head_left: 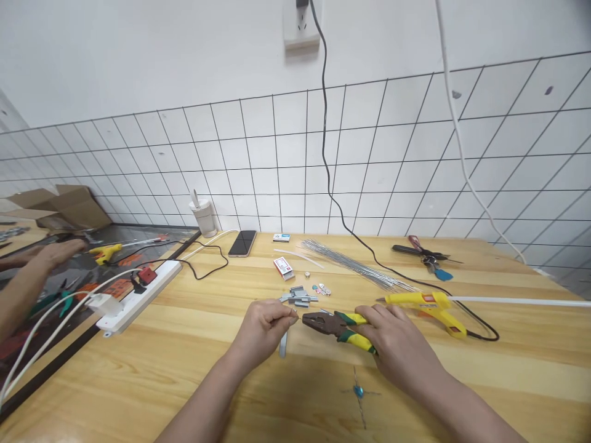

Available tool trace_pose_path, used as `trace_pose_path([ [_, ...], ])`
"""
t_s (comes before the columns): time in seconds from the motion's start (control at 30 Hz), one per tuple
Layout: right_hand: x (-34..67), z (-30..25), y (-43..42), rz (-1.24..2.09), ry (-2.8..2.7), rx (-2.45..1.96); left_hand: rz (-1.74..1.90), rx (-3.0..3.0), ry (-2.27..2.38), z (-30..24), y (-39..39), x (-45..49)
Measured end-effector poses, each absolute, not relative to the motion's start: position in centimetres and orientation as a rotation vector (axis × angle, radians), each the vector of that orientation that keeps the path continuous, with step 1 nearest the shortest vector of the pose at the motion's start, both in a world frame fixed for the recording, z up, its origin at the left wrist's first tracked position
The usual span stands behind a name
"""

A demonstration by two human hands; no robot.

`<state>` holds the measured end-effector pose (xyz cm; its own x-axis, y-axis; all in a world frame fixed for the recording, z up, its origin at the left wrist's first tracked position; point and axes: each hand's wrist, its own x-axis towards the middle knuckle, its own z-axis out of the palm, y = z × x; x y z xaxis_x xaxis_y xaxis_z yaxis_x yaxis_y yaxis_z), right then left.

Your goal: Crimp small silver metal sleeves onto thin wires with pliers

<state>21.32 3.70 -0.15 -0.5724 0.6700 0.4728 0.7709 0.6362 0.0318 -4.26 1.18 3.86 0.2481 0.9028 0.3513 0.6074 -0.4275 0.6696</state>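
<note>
My left hand (261,329) is closed, thumb and forefinger pinching what looks like a thin wire (299,317); most of it is hidden by the fingers. Wrapped around the yellow-and-green handles of the combination pliers (325,323) is my right hand (394,338). The plier jaws point left, close to the left fingertips. Below them on the table lies a small cross of twisted wire (362,406) with a blue gem (358,391) at its centre. A flat grey strip (283,346) lies under my left hand, and grey metal pieces (300,296) are piled just beyond.
Behind the pliers lie a wire bundle (355,264), a small red-and-white box (283,268) and a phone (242,243). A yellow glue gun (429,303) and dark cutters (422,252) are at right. At left are a power strip (148,295) and another person's arm (34,274).
</note>
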Motion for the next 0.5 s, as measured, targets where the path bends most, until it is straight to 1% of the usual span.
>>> trace_pose_path([
  [0.1,21.1,0.8,2.8,-0.017,-2.498,-1.217,1.065,2.431,1.358,3.8,1.0,-4.8],
  [0.17,21.3,1.7,2.2,0.306,-2.550,-1.209,1.099,2.565,1.299,3.8,0.9,-5.0],
  [0.23,21.7,2.6,1.8,0.647,-2.547,-1.159,1.126,2.590,1.255,3.8,0.8,-5.0],
  [0.27,21.9,2.8,1.7,0.751,-2.533,-1.139,1.137,2.544,1.256,3.9,0.7,-5.0],
  [0.3,22.0,3.0,1.8,0.784,-2.522,-1.135,1.144,2.454,1.270,4.0,0.7,-4.9],
  [0.37,22.3,2.8,2.0,0.631,-2.510,-1.179,1.149,2.161,1.314,4.4,0.7,-4.6],
  [0.5,22.3,1.9,3.0,-0.022,-2.427,-1.281,1.129,1.531,1.272,4.7,0.8,-4.3],
])
